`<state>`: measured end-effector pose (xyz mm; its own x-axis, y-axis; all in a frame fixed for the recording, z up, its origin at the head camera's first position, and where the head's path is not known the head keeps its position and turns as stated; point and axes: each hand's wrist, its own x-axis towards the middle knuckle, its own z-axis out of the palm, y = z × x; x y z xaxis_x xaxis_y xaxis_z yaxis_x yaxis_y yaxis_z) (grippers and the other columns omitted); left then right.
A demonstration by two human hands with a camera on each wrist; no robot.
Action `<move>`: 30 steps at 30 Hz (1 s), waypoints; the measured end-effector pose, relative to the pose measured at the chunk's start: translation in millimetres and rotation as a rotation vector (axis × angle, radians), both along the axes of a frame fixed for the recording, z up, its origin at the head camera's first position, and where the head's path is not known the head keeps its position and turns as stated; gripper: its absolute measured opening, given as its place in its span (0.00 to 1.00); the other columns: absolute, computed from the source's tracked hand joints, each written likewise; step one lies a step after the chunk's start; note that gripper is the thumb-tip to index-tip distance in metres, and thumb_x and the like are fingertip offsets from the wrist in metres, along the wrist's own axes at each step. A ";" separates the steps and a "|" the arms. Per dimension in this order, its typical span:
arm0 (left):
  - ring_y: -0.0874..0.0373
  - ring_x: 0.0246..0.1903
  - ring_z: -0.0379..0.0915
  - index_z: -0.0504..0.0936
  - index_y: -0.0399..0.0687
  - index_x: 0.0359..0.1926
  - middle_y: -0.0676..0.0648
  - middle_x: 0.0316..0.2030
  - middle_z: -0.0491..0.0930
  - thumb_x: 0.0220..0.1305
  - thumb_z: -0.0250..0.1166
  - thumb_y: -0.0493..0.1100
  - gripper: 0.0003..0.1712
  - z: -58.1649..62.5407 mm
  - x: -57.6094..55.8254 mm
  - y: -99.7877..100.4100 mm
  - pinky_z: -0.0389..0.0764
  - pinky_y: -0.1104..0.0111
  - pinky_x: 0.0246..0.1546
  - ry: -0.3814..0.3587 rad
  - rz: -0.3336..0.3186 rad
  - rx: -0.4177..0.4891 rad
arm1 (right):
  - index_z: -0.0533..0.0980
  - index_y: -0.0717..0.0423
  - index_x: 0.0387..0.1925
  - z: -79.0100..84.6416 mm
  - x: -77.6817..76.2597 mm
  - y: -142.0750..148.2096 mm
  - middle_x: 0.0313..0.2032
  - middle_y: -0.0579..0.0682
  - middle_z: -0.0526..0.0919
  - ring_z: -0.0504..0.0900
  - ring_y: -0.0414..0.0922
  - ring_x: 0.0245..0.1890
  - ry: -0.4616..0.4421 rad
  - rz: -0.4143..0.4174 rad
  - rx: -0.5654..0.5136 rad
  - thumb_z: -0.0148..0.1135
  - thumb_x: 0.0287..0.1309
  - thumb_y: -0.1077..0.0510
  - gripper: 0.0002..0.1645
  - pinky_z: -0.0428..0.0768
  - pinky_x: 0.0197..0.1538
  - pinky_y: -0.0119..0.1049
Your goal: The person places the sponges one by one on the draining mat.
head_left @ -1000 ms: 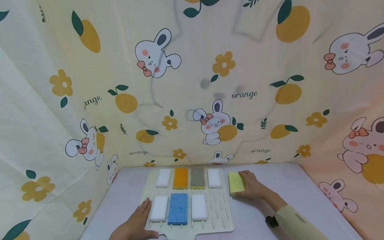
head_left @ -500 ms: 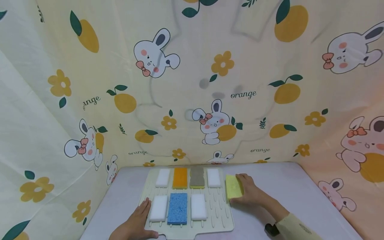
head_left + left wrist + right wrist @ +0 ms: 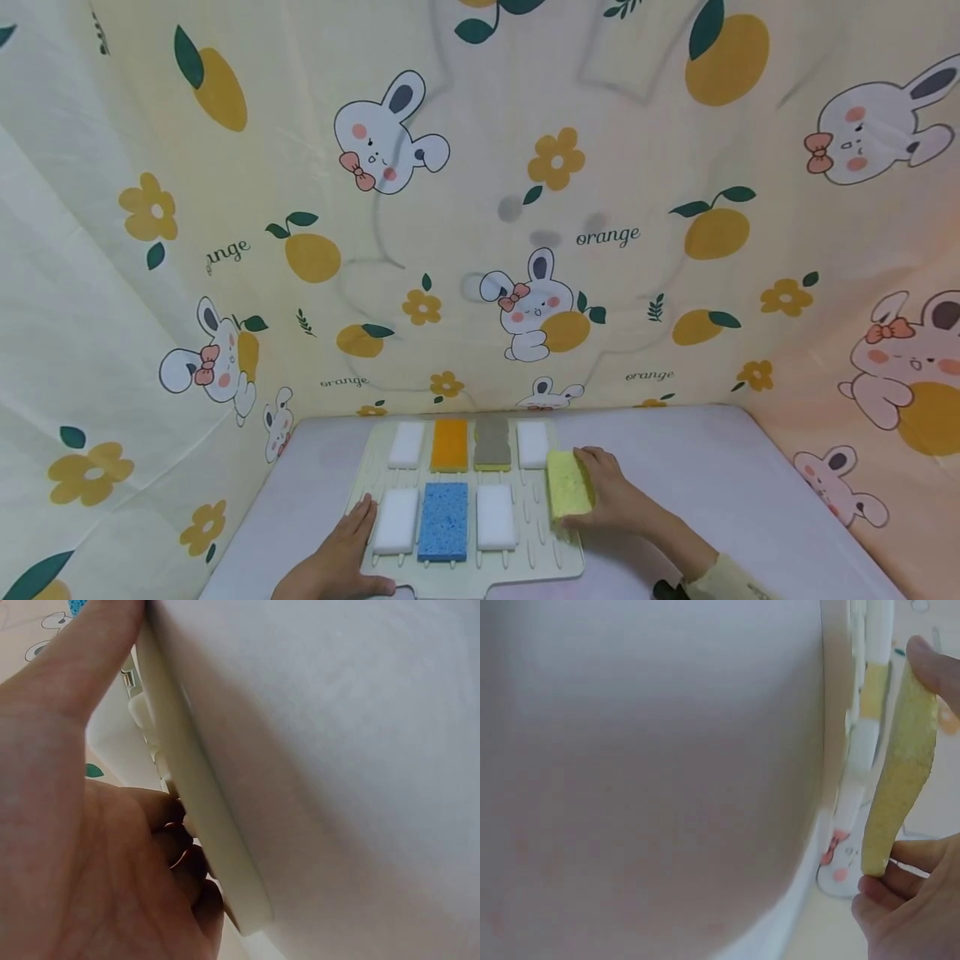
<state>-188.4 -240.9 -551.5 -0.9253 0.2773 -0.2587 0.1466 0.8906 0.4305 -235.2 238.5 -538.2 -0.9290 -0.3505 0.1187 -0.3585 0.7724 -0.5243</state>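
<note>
In the head view a pale drying board (image 3: 450, 575) with raised ridges lies on the table. My right hand (image 3: 617, 497) pinches a yellow sponge (image 3: 567, 483) by its opposite ends between thumb and fingers. That sponge is above the board's right side; in the right wrist view a gap separates it from the board. My left hand (image 3: 337, 554) rests against the board's front left corner, fingers along the left edge and thumb at the front. White sponges (image 3: 396, 521), a blue sponge (image 3: 444, 521), an orange sponge (image 3: 450, 445) and a grey-topped sponge (image 3: 492, 444) lie on it in two rows.
The white table (image 3: 675, 446) extends on both sides of the board. A cream curtain (image 3: 465, 208) printed with rabbits and oranges stands behind and at the sides. A small dark object (image 3: 667, 590) shows at the right sleeve.
My right hand has carried the yellow sponge leftward and nearer, from beside the board to over its right side. My left hand has stayed at the corner.
</note>
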 end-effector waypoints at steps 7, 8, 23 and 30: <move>0.33 0.83 0.44 0.54 0.30 0.83 0.31 0.84 0.48 0.44 0.83 0.72 0.80 0.0 -0.4 -0.5 0.52 0.37 0.80 -0.006 0.010 0.003 | 0.58 0.73 0.79 -1.9 10.5 -18.2 0.74 0.71 0.62 0.61 0.68 0.75 -0.051 0.004 -0.009 0.86 0.37 0.25 0.83 0.71 0.72 0.68; 0.33 0.83 0.44 0.54 0.30 0.83 0.31 0.84 0.48 0.44 0.83 0.72 0.80 -0.2 -0.6 -0.6 0.52 0.38 0.80 -0.005 0.009 0.002 | 0.58 0.73 0.79 -2.3 11.7 -20.5 0.74 0.71 0.62 0.61 0.67 0.75 -0.056 0.004 -0.007 0.86 0.37 0.25 0.83 0.71 0.72 0.69; 0.32 0.83 0.43 0.53 0.30 0.83 0.30 0.84 0.46 0.44 0.83 0.73 0.81 0.7 -1.4 -1.4 0.50 0.37 0.80 -0.033 0.011 0.020 | 0.59 0.74 0.78 -13.3 20.7 -45.3 0.74 0.71 0.63 0.61 0.67 0.75 -0.115 0.046 0.021 0.85 0.37 0.23 0.84 0.69 0.73 0.69; 0.32 0.83 0.44 0.54 0.30 0.83 0.30 0.84 0.48 0.45 0.84 0.71 0.80 0.8 -0.1 -0.8 0.51 0.36 0.80 -0.019 0.005 0.023 | 0.58 0.73 0.79 -14.1 21.6 -52.5 0.74 0.72 0.63 0.61 0.69 0.76 -0.132 0.048 0.050 0.84 0.37 0.22 0.84 0.70 0.73 0.69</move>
